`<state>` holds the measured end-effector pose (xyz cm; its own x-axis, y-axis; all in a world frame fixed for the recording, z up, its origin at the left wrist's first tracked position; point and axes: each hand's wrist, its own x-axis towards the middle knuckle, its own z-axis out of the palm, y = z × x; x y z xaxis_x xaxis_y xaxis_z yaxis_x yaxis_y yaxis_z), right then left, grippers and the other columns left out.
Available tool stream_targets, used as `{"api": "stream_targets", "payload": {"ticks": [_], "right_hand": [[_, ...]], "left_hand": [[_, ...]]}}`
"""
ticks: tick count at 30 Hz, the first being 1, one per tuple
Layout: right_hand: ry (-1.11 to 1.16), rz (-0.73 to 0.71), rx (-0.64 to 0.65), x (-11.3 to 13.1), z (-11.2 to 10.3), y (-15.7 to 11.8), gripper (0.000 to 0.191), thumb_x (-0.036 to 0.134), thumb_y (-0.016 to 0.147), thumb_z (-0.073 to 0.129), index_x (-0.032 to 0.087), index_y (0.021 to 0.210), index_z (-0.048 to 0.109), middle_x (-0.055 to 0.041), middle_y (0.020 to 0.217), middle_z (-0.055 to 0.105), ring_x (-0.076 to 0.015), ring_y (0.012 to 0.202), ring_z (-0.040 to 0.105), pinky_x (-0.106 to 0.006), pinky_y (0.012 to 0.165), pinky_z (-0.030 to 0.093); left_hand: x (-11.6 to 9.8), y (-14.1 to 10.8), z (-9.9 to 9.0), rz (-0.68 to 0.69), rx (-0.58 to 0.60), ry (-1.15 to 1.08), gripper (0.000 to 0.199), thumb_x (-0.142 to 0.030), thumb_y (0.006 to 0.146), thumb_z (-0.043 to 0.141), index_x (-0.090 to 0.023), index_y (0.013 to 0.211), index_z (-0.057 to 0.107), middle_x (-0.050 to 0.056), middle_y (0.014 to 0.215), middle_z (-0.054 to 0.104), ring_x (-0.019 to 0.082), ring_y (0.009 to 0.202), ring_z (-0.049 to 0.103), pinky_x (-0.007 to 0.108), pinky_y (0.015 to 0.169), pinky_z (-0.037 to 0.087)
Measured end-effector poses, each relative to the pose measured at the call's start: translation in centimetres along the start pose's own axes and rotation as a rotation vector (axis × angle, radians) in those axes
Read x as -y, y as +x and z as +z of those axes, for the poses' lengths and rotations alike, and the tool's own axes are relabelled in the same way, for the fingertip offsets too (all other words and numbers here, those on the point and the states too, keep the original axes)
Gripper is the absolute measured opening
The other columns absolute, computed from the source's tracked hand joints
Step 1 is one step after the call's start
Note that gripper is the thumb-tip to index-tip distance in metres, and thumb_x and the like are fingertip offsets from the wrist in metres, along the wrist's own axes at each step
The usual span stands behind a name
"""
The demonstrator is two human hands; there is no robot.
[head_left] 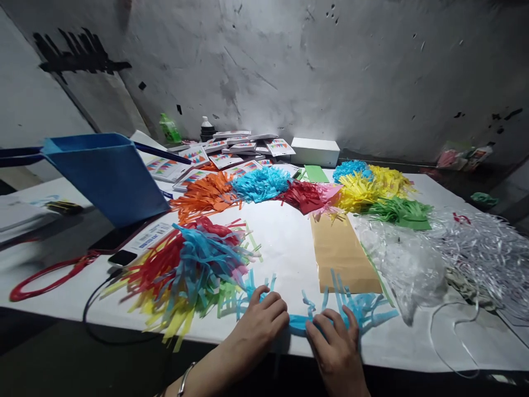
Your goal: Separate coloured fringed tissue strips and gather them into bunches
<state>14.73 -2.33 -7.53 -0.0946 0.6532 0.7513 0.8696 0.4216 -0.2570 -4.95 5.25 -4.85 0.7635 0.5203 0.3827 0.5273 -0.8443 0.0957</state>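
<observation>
A light-blue tissue-paper tassel (298, 324) lies across the table's front edge, fringed at both ends and gathered into a narrow band in the middle. My left hand (264, 317) is closed over the band's left part, fingers curled. On the right part, my right hand (335, 339) presses and grips the paper with bent fingers; its thumb is mostly hidden. A short stretch of band shows between the hands. Left of them lies a pile of finished-looking tassels in red, blue, yellow and green (202, 253). Just behind my right hand is a flat brown paper sheet (343, 256).
Bunches of orange (209, 193), blue (262, 183), red (303, 196), yellow (359, 190) and green fringe (403, 212) line the back. Clear plastic bags (407, 262) and silvery strands (487, 253) lie right. A blue box-like holder (109, 182), a red cord (49, 278) and printed packets (223, 160) stand left and behind.
</observation>
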Motion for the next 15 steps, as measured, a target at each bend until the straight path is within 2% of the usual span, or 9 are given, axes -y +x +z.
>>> {"api": "stream_targets", "payload": {"ticks": [2,5,10,15], "right_hand": [[-0.014,0.002,-0.009,-0.8,-0.8,-0.7,0.027,0.023,0.103,0.042,0.023,0.096,0.068,-0.0016,0.09,0.073,-0.022,0.096,0.061,-0.051,0.113,0.023],[-0.043,0.013,0.045,-1.3,-1.4,-1.0,0.023,0.02,0.102,0.045,0.022,0.095,0.066,-0.0028,0.095,0.073,-0.0223,0.099,0.061,-0.051,0.112,0.023],[-0.068,0.177,0.073,-0.5,-0.8,0.3,0.028,0.023,0.104,0.039,0.023,0.086,0.061,-0.0032,0.091,0.067,-0.0221,0.093,0.062,-0.05,0.106,0.026],[-0.162,0.214,0.076,0.1,-0.1,1.2,0.022,0.021,0.102,0.039,0.022,0.091,0.059,-0.005,0.092,0.067,-0.0252,0.092,0.062,-0.054,0.104,0.027]], "left_hand": [[0.0,-0.2,0.1,-0.004,0.021,-0.012,0.012,-0.015,0.091,0.066,-0.022,0.085,0.058,-0.001,0.083,0.063,0.019,0.087,0.054,0.042,0.1,0.028],[-0.3,-0.5,0.2,-0.049,0.039,-0.039,0.012,-0.015,0.089,0.069,-0.022,0.087,0.059,-0.001,0.085,0.064,0.02,0.087,0.054,0.042,0.095,0.029],[-1.2,-0.1,0.4,-0.265,0.087,-0.006,0.013,-0.007,0.091,0.058,-0.019,0.088,0.062,0.004,0.095,0.065,0.024,0.091,0.054,0.043,0.089,0.034],[-1.5,1.0,0.4,-0.348,0.138,0.102,0.009,-0.01,0.089,0.059,-0.017,0.085,0.063,0.007,0.094,0.064,0.026,0.089,0.053,0.044,0.084,0.037]]}}
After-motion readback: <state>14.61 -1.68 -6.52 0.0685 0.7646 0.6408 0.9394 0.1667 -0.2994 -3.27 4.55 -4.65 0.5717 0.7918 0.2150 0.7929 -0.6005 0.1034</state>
